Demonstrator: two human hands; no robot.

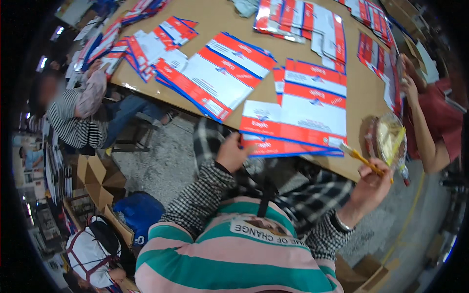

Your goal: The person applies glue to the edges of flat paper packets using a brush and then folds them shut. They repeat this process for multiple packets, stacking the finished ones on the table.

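Note:
My right hand [372,181] is closed around a brush [366,162] with a yellow handle. Its pale bristle end is by the lower right corner of a stack of flat red, white and blue printed packaging pieces [315,110]. At that stack's near left corner, my left hand [233,153] pinches the edge of the lowest printed piece [281,146]. Just beyond my right hand stands a plastic-wrapped bowl [389,134] with something yellowish inside. To the left of the stack lies another fanned stack of printed pieces [220,73].
More printed pieces [305,22] cover the far side of the brown table [195,46]. One person in stripes [80,115] sits at the left, and a person in a red top [432,127] works at the right. Open cardboard boxes [100,178] and a blue bag [140,212] are on the floor.

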